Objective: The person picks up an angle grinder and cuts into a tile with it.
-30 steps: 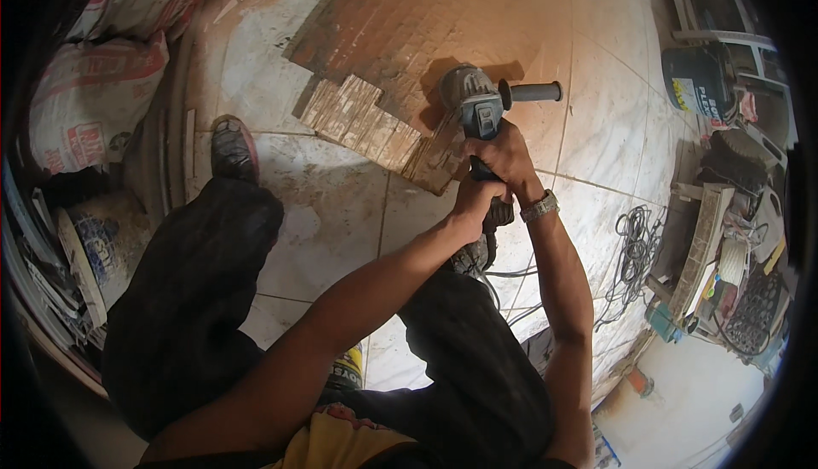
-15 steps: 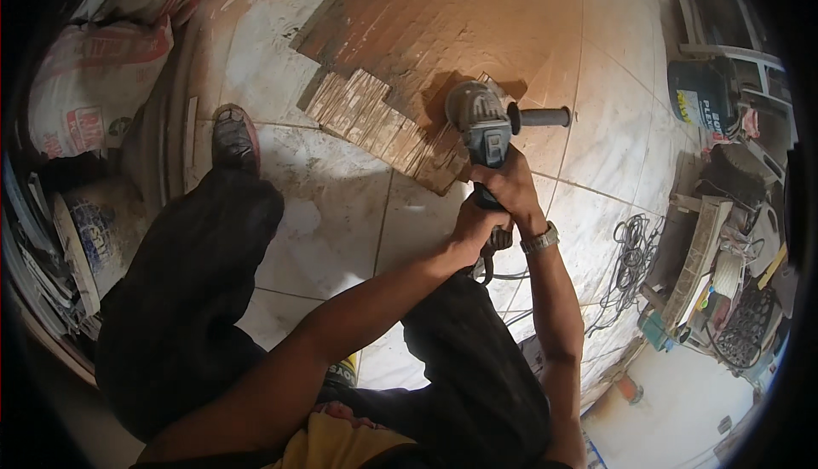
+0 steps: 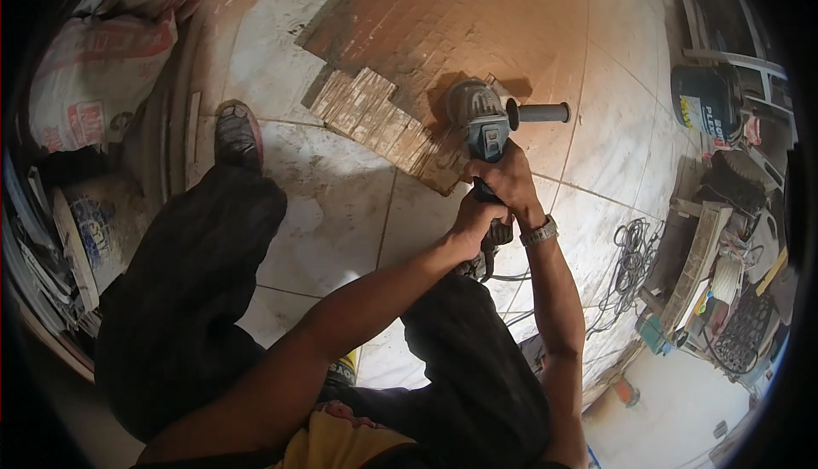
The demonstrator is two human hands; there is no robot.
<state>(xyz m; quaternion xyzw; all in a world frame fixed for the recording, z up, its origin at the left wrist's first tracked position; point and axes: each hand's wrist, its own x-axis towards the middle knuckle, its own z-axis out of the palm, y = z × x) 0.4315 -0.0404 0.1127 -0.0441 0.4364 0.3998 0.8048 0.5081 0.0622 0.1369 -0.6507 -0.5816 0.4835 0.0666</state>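
Both my hands are closed round an angle grinder [image 3: 487, 138] with a dark side handle [image 3: 544, 113] sticking out to the right. My right hand [image 3: 509, 181], a watch on its wrist, wraps the body just behind the head. My left hand [image 3: 475, 224] grips the rear of the body, nearer me. The grinder's guarded head lies over the right part of a stepped-edge panel of narrow, wood-like strips [image 3: 362, 104] on the floor. The disc under the guard is hidden. Reddish-brown dust coats the panel's far part.
Pale floor tiles [image 3: 319, 205] surround the panel. My shoe [image 3: 239, 135] rests left of it. Bags [image 3: 102, 77] and a bucket [image 3: 94, 222] line the left side. A coiled cable [image 3: 635, 256], a dark bucket [image 3: 705, 98] and cluttered wooden pieces [image 3: 699, 252] stand at right.
The whole view has shifted slightly. Against the panel, the grinder and both hands stay in nearly the same place, and the grip is unchanged.
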